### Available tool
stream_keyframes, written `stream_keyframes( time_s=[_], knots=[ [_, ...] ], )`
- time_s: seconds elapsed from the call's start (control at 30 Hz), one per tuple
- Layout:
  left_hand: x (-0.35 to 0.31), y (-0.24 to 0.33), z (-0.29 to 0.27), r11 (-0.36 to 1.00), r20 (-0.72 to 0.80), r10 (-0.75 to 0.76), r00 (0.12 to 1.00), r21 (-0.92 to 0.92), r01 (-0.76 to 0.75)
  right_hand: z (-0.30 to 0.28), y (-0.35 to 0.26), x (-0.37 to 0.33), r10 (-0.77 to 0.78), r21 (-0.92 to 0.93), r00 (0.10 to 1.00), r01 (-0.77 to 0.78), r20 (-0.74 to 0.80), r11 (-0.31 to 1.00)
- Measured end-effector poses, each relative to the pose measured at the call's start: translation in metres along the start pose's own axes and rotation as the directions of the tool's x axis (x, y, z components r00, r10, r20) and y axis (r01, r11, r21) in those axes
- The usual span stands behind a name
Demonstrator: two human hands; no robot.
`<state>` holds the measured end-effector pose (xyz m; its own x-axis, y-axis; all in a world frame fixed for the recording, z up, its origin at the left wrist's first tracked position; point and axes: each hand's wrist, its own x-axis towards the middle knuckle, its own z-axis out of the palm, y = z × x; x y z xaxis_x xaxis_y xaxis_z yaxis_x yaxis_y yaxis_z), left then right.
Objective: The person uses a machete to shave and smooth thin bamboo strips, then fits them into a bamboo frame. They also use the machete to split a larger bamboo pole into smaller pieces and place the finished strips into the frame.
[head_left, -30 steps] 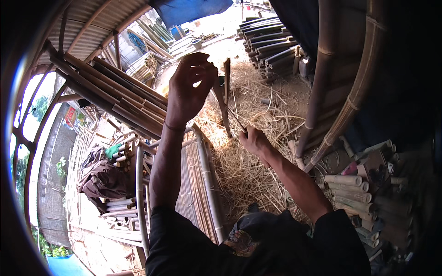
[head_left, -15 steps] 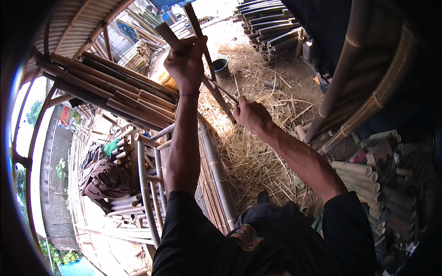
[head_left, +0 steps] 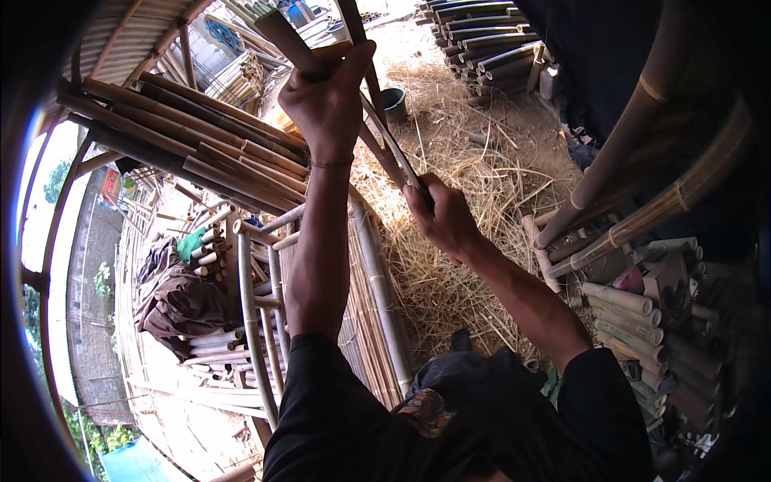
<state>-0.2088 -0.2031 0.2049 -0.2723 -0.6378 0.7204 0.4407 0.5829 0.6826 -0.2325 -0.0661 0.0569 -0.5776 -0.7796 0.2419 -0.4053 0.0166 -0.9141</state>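
Note:
Raised at upper centre, my left hand [head_left: 325,108] is closed around a length of split bamboo [head_left: 285,40]. Its upper end sticks out toward the upper left, and a strip below the fist appears to be its lower part. To the right and lower, my right hand [head_left: 446,215] grips the dark handle of a knife [head_left: 392,146]. The narrow blade points up and left toward the left fist, lying along or just in front of the lower bamboo. Whether the edge touches the bamboo, I cannot tell. A dark upright pole [head_left: 351,24] stands behind the left hand.
Bamboo shavings [head_left: 458,305] cover the ground below, with a dark bucket [head_left: 393,103] beyond. Bamboo poles are stacked on a rack [head_left: 233,157] at left and in a pile [head_left: 490,52] at the back. A bamboo frame [head_left: 255,321] stands beside my left arm; thick poles [head_left: 610,169] lean at right.
My left hand and the bamboo sit slightly higher in view. The right hand has turned and dropped a little, so more of the knife's blade and handle shows. The whole view has shifted slightly.

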Motion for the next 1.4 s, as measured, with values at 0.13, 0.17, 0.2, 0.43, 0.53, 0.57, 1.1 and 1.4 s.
stream_keyframes(
  time_s=[0.13,0.17,0.2,0.43,0.53,0.57,1.1,1.4],
  knots=[
    [0.003,0.003,0.004,0.999,-0.003,0.053,0.999,0.008,-0.053,0.02,0.051,0.001,-0.023,-0.115,0.999,0.021,-0.023,0.993],
    [0.003,0.002,0.003,0.998,0.001,0.058,0.998,-0.011,-0.058,0.024,0.059,0.005,0.125,-0.147,0.991,-0.119,0.037,0.982],
    [0.003,0.001,0.001,0.994,-0.015,0.102,0.995,-0.033,-0.103,0.026,0.067,0.01,0.286,-0.152,0.954,-0.27,0.089,0.951],
    [0.01,-0.008,-0.039,0.921,0.116,0.124,0.985,-0.383,-0.071,-0.005,0.066,0.023,0.304,0.621,0.824,-0.563,0.479,0.545],
    [0.008,-0.015,-0.057,0.972,0.182,0.13,0.975,-0.215,-0.09,-0.019,0.062,0.015,0.387,0.505,0.88,-0.475,0.275,0.721],
    [0.003,-0.021,-0.058,0.971,0.217,0.132,0.967,-0.225,-0.082,-0.025,0.057,0.007,0.373,0.381,0.903,-0.429,0.215,0.819],
    [-0.063,-0.014,-0.034,0.945,0.081,0.214,0.973,-0.27,-0.185,-0.008,0.053,0.006,-0.063,0.139,0.958,0.025,0.278,0.99],
    [-0.042,-0.02,-0.025,0.952,0.182,0.233,0.955,-0.244,-0.186,-0.009,0.064,0.045,-0.182,0.249,0.946,0.114,0.267,0.962]
  ],
)
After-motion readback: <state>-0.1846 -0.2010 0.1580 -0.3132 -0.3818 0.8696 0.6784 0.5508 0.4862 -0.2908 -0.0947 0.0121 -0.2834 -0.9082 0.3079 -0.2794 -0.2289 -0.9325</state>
